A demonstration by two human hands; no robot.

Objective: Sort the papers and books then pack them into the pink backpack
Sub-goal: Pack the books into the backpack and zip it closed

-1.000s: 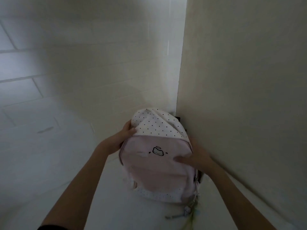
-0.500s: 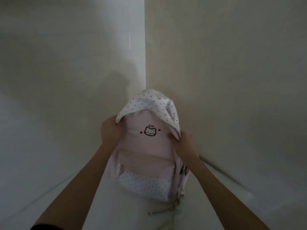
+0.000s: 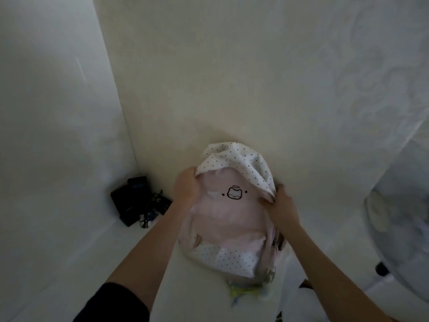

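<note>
The pink backpack (image 3: 229,219) stands upright against a cream wall, with a small cat face drawn on its front and white black-dotted fabric at its top and bottom. My left hand (image 3: 185,189) grips the backpack's upper left side, just under the dotted top flap. My right hand (image 3: 282,205) grips the upper right edge, fingers curled on the dotted fabric. No papers or books are visible; the inside of the backpack is hidden.
A black case with tangled dark cords (image 3: 137,202) lies in the corner to the left. A white fan (image 3: 404,205) stands at the right edge. Some yellowish paper or fabric (image 3: 243,292) pokes out below the backpack. Cream walls enclose the space.
The view has swung right, bringing the black case and the fan into sight. Both hands stay on the backpack's upper sides, and the bag sits against the wall.
</note>
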